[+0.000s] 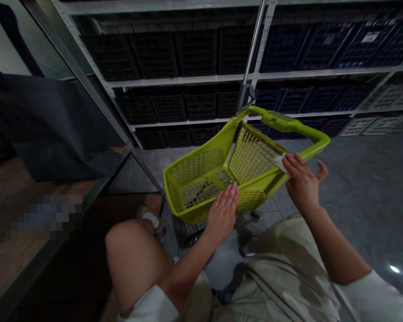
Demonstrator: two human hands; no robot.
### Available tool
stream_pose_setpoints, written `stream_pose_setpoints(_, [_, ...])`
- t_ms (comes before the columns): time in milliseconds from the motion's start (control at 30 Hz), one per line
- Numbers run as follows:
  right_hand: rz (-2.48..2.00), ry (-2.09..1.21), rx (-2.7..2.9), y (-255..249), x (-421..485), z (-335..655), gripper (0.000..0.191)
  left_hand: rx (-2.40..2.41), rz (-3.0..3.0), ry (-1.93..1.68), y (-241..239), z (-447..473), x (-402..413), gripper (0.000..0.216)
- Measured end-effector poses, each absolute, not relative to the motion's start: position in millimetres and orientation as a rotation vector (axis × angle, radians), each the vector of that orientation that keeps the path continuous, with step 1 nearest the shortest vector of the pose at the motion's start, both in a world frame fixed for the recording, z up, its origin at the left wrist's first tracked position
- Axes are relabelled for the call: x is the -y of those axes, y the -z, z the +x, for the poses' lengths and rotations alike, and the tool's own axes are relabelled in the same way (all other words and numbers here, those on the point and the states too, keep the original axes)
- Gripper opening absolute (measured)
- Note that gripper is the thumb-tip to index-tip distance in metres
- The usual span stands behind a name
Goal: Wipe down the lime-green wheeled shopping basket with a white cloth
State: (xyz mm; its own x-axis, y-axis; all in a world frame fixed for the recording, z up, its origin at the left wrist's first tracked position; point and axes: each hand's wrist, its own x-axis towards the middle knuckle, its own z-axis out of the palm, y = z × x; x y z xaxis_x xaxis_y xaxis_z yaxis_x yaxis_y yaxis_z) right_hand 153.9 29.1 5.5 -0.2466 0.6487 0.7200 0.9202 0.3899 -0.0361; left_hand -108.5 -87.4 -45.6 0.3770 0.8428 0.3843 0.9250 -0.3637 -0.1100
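A lime-green plastic shopping cart (201, 172) stands on the grey floor in front of me, its handle (298, 129) to the upper right. My left hand (223, 210) lies flat with fingers together against the cart's near side wall. My right hand (302, 179) presses a small white cloth (282, 162) against the cart's rim below the handle, fingers stretched over it and thumb out. My bent knee (130, 250) shows at bottom centre.
Metal shelving (221, 78) with rows of dark plastic crates runs along the back. A slanted shelf post (97, 98) and a wooden shelf (30, 223) with a dark bag (47, 125) stand at left. A metal pole (253, 53) rises behind the cart. Grey floor (366, 192) stretches to the right.
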Motion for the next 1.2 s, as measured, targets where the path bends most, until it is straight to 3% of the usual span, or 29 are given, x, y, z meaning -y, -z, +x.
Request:
stream_pose_setpoints(233, [-1.226,0.267,2.175,25,35,62,0.082,1.565,-2.349,0.418,46,-108,86,0.073])
stream_pose_setpoints(433, [-1.139,0.138,2.258,31,53,40,0.082,1.587,-2.336,0.45,48,-110,87,0.077])
stream_pose_setpoints(633, [-0.853,0.305,2.507,13,14,106,0.078,1.546,-2.326,0.359,44,-113,88,0.07])
stream_pose_setpoints(833, [-1.231,0.591,2.071,-8,-31,167,0.064,1.552,-2.301,0.357,45,-111,88,0.07])
stream_pose_setpoints(967, [-1.35,0.486,1.968,6,-11,125,0.069,1.561,-2.311,0.369,47,-110,87,0.069])
stream_pose_setpoints(1200, [-1.184,0.226,2.197,36,56,27,0.076,1.577,-2.323,0.437,47,-111,89,0.073])
